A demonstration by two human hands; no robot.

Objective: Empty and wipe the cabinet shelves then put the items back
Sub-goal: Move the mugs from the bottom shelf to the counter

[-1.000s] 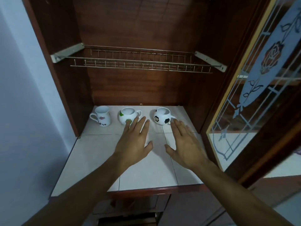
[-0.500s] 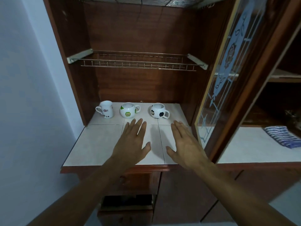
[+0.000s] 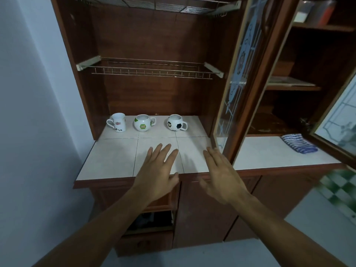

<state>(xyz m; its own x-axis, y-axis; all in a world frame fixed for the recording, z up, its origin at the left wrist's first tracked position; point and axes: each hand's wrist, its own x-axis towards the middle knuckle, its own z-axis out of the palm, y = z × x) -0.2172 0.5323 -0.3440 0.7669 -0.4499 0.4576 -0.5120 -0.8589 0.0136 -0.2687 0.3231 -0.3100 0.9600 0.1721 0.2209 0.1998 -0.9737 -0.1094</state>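
Three mugs stand in a row at the back of the white tiled shelf (image 3: 113,160) of a brown wooden cabinet: a tall white mug (image 3: 117,122) at left, a round green-patched mug (image 3: 143,122) in the middle, a football-patterned mug (image 3: 175,122) at right. My left hand (image 3: 158,174) hovers flat over the shelf's front edge, fingers straight and spread, holding nothing. My right hand (image 3: 221,174) is beside it, also flat and empty, near the open glass door (image 3: 237,78). Both hands are well short of the mugs.
A bare wire rack (image 3: 152,71) spans the cabinet above the mugs. A blue-striped cloth (image 3: 298,143) lies on the counter in the right compartment. A drawer (image 3: 154,218) below the shelf stands partly open. A pale wall is at left.
Both hands have drawn back from the mugs toward the shelf's front edge. The view has pulled away, showing more of the cabinet and the right compartment.
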